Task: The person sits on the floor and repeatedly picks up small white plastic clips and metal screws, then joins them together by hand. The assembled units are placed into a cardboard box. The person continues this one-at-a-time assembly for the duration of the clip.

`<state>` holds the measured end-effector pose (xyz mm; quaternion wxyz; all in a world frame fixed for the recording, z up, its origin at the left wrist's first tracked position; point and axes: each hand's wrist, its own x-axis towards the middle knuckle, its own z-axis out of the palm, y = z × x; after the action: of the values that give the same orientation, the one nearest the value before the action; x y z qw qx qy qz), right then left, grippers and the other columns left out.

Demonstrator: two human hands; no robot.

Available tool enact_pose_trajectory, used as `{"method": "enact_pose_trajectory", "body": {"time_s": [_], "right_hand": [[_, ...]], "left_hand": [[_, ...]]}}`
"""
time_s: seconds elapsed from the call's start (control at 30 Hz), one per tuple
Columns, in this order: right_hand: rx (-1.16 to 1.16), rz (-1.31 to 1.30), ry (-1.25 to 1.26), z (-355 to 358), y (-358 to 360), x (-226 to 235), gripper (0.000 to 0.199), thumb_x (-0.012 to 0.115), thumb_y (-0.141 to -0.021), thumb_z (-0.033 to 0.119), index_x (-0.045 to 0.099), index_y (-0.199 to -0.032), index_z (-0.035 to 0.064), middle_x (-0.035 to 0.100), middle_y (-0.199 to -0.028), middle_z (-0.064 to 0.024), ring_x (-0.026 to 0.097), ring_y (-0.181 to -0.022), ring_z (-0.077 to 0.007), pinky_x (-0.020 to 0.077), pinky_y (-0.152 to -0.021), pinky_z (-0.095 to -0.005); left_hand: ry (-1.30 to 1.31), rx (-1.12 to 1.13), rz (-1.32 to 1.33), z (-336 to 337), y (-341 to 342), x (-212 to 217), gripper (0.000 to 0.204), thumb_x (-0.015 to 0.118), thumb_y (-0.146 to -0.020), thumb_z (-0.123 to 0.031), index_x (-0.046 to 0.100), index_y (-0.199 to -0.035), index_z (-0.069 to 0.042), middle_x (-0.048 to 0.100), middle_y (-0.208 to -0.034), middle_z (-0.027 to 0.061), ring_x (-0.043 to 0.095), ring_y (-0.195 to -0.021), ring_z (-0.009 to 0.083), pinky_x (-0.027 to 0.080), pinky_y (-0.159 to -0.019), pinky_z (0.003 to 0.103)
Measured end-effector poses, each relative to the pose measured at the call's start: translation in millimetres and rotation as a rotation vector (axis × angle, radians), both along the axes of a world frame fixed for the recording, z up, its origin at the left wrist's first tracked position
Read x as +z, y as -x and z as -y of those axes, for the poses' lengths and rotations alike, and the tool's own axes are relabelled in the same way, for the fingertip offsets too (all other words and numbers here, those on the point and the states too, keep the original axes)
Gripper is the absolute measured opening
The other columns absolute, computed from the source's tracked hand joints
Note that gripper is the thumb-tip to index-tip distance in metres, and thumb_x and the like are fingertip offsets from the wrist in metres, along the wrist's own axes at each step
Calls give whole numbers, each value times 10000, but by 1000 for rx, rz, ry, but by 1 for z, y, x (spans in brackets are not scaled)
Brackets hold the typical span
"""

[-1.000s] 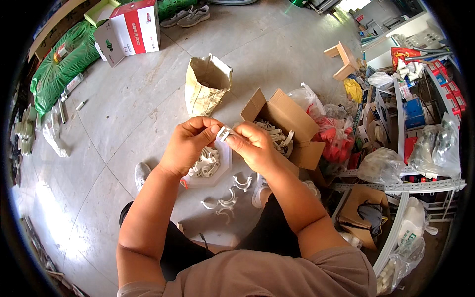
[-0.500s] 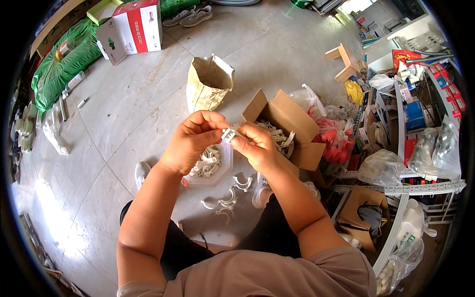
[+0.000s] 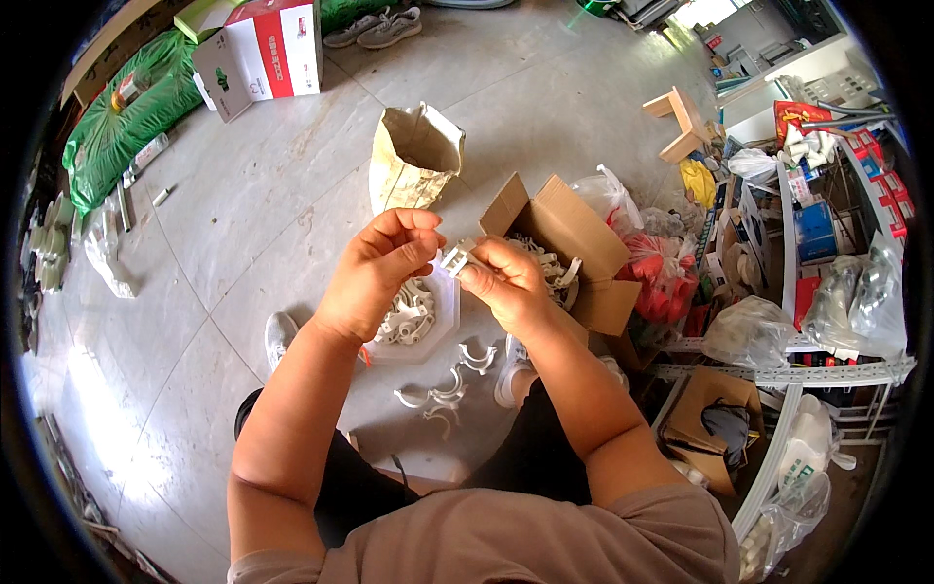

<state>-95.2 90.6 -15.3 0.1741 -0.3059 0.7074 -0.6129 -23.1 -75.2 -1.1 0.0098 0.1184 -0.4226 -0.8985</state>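
In my right hand (image 3: 511, 282) is a small white plastic pipe clip (image 3: 455, 259), pinched between thumb and fingers. My left hand (image 3: 375, 268) is just left of it, a small gap away, with thumb and forefinger pressed together; whatever they hold, if anything, is too small to make out. Below my hands a clear plastic tub (image 3: 443, 326) holds many white curved clips (image 3: 409, 313), partly covered by my left wrist. Several loose C-shaped clip pieces (image 3: 446, 391) lie on the floor between my legs.
An open cardboard box (image 3: 598, 248) of white parts tilts at my right, beside red plastic bags (image 3: 660, 273). Ahead stands an open paper sack (image 3: 413, 175). A metal shelf (image 3: 778, 372) crowds the right side. A green bag (image 3: 131, 127) lies far left.
My left hand has drawn slightly away from the white clip, leaving a gap. The right hand keeps hold of the clip and has barely moved.
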Motion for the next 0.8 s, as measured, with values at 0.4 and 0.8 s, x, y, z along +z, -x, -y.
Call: {"method": "enact_pose_trajectory", "body": {"time_s": [0.4,0.8], "right_hand": [[5,-60,32,0,1,-11,254,644,-762,234,561,-716,-2,469,-608,-52,448,-557,-148,346,-513,-277],[29,-71,7,0,-2,-7,240,640,-770,236,571,-743,7,492,-634,-30,460,-600,-124,360,-545,-264]], "left_hand": [[120,-16,0,-2,-1,5,130,563,-815,-29,548,-944,-26,575,-834,17,536,-764,96,439,-724,231],[182,-39,53,-2,-5,-1,132,603,-819,-116,557,-904,-28,572,-813,7,523,-725,83,437,-664,221]]}}
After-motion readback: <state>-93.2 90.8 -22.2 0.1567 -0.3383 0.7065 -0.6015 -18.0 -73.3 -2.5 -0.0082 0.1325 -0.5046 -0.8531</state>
